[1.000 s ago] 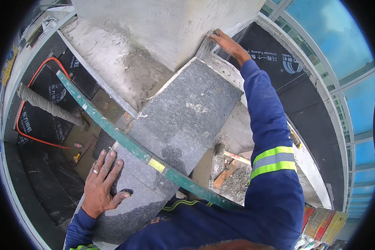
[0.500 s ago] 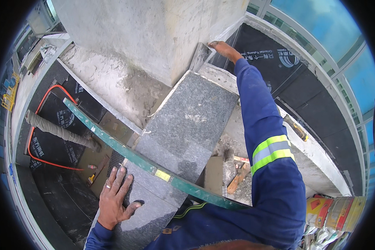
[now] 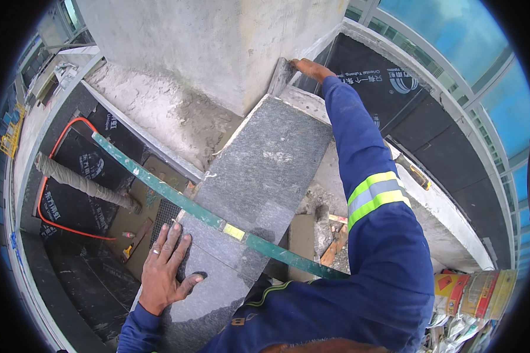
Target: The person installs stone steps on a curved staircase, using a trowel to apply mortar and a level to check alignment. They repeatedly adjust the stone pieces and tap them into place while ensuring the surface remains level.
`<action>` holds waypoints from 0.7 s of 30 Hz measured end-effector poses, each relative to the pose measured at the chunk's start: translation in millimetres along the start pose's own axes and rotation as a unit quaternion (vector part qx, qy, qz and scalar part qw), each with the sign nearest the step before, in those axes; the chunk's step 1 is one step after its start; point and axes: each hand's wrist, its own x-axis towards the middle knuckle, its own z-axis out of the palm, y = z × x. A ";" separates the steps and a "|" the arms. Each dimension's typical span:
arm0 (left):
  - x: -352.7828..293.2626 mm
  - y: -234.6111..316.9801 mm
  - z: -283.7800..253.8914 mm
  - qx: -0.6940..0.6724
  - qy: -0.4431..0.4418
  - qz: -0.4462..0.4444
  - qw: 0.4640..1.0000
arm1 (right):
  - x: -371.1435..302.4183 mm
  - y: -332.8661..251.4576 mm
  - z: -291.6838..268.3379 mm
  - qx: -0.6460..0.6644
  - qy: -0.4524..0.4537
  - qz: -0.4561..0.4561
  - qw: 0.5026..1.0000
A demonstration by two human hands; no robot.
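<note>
My left hand (image 3: 166, 272) lies flat with its fingers spread on the near grey stone slab (image 3: 209, 267). Just beyond its fingertips, a long green spirit level (image 3: 150, 179) with a yellow vial window crosses the slabs. A larger grey stone slab (image 3: 271, 150) extends from there to the concrete pillar. My right arm reaches far forward. At its end my right hand (image 3: 312, 69) has its fingers curled over the edge of a narrow grey stone strip (image 3: 281, 75) leaning at the pillar's foot; some fingertips are hidden.
A concrete pillar (image 3: 218, 53) rises ahead. To the left, a wrapped pipe (image 3: 82, 183) and an orange hose (image 3: 40, 200) lie by black membrane. A yellow-handled tool (image 3: 419, 176) rests on the right ledge. Red-and-yellow buckets (image 3: 474, 294) stand at lower right.
The whole view has shifted slightly, so the slabs and the level sit a little higher in the picture. Both hands keep their places on the stone.
</note>
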 end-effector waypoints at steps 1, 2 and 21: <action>-1.7 1.1 2.0 -0.006 0.004 -0.003 1.000 | -5.1 -6.3 -2.3 -0.017 -0.009 0.001 1.000; -1.3 0.1 -1.0 -0.003 0.006 -0.003 1.000 | -6.8 -10.4 -4.4 -0.024 -0.015 0.003 1.000; 3.3 0.5 -1.8 0.008 -0.004 0.007 1.000 | 35.2 28.0 19.3 0.266 -0.098 -0.011 0.959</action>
